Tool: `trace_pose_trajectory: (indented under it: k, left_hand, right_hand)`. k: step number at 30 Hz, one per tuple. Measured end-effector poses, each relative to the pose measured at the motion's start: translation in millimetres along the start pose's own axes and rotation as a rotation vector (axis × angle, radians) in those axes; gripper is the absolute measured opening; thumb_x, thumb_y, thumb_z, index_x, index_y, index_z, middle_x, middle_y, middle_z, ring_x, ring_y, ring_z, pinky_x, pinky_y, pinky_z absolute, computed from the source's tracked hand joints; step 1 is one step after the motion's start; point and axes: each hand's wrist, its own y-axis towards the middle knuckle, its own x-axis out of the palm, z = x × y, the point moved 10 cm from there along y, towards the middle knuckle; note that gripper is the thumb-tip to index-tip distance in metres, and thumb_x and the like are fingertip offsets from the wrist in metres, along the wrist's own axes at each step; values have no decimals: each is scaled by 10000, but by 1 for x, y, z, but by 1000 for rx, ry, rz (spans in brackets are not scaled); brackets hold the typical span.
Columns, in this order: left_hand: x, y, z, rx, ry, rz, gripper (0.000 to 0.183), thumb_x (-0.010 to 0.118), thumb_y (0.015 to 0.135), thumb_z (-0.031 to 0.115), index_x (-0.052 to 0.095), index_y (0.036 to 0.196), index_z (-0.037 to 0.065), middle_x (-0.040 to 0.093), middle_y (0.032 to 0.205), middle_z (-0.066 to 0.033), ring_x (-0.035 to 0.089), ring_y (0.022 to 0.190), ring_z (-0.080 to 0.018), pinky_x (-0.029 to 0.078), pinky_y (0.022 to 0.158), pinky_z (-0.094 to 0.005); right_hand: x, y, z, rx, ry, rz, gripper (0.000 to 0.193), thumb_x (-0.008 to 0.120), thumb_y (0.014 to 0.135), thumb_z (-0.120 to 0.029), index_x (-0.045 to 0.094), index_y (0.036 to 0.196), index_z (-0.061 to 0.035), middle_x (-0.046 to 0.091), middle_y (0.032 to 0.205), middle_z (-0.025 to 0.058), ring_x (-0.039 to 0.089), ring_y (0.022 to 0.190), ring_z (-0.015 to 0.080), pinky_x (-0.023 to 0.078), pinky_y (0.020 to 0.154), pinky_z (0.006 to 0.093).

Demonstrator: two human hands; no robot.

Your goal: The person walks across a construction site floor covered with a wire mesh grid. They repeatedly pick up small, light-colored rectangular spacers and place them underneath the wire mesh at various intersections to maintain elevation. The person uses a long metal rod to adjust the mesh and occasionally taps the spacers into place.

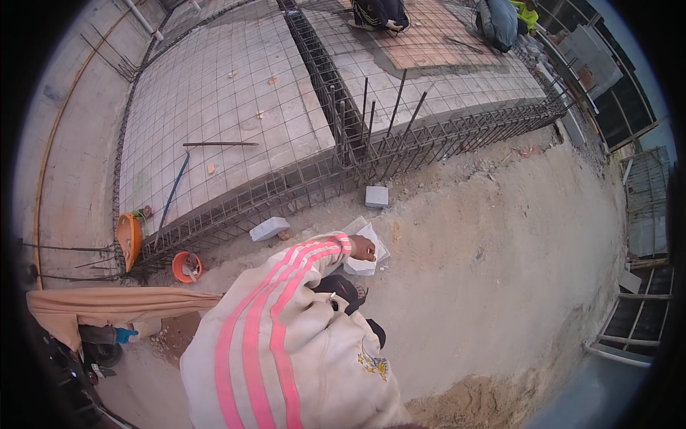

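My left hand (363,248), in a cream sleeve with pink stripes, reaches down to a pale block (360,267) on the sandy ground. Its fingers are curled closed against the top of the block; what lies between them is too small to make out. Under and beside that block lies another flat pale piece (381,243). A white block (269,229) rests to the left, and a smaller one (376,196) stands just beyond. My right hand is out of sight.
Ahead, a rebar cage (436,146) with upright bars edges a mesh-covered slab (236,93). An orange bucket (184,267) and orange hard-hat-shaped shell (128,242) sit left. Tan cloth (121,304) hangs nearer. People (500,25) crouch at the far right. Loose sand (471,404) lies near me.
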Motion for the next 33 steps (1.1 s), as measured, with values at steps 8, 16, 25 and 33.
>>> trace_pose_trajectory:
  k: [8,16,25,33]
  left_hand:
    - [26,87,92,-124,-129,174,411,623,856,470,701,1107,154,698,1136,-120,646,1072,-339,501,912,-454]
    - [310,73,129,-590,-57,-119,653,673,821,531,560,1367,192,409,1471,-170,390,1359,-413,421,1038,-571]
    - [381,52,198,-671,117,-294,790,725,826,480,375,1494,243,288,1545,-163,333,1406,-424,368,1062,-650]
    - [410,123,164,-493,165,-307,691,700,816,387,469,1415,132,351,1487,-200,351,1387,-439,356,1095,-581]
  right_hand:
    - [13,122,-160,-547,-577,-196,530,562,923,-431,535,1280,-40,649,1091,243,652,900,431,530,726,489]
    - [-2,237,-224,-735,-819,-254,632,575,904,-482,529,1324,-12,633,1163,291,612,1033,487,508,879,515]
    - [23,227,-224,-304,-1022,-79,907,728,781,-505,320,1514,-160,403,1401,312,546,1171,475,500,945,537]
    - [40,247,-265,-588,-867,-26,657,705,794,-465,565,1332,-115,514,1271,230,543,1153,430,496,881,555]
